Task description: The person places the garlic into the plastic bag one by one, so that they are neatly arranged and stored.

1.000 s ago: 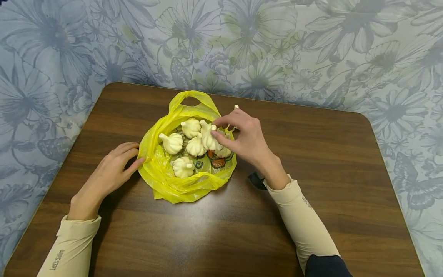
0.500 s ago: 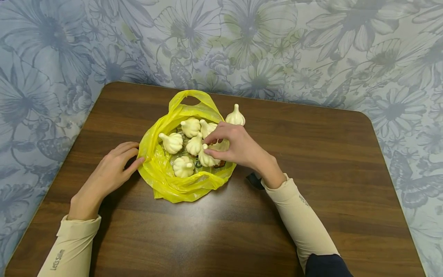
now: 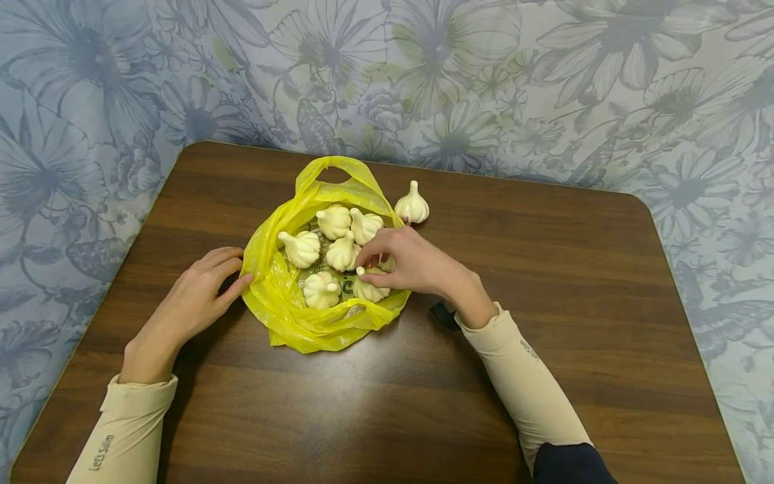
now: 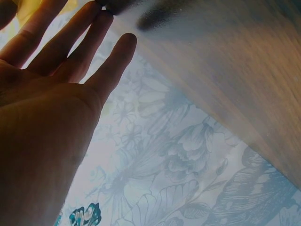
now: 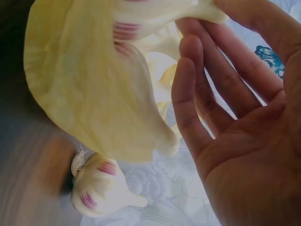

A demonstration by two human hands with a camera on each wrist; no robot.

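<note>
A yellow plastic bag [image 3: 329, 333] lies spread on the table with its mouth wide and several garlic bulbs [image 3: 302, 249] inside. At the bag's right side my right hand [image 3: 411, 259] pinches the stem of a garlic bulb [image 3: 369, 290] low inside the rim; the right wrist view has this held bulb [image 5: 150, 21] at its top. Another bulb is partly hidden behind the fingers. My left hand [image 3: 187, 299] rests against the bag's left edge with fairly straight fingers, the thumb touching the plastic. In the left wrist view the left fingers [image 4: 113, 66] look extended.
One garlic bulb [image 3: 412, 204] stands on the brown wooden table [image 3: 544, 269] just outside the bag's back right edge. A bag handle loop [image 3: 332, 165] sticks up at the back. Flowered wall covering [image 3: 453, 87] rises behind the table.
My right hand has moved forward-down toward the bag's front right, carrying the pinched bulb lower beside the others. The bulb outside the bag is now uncovered. My left hand stays put.
</note>
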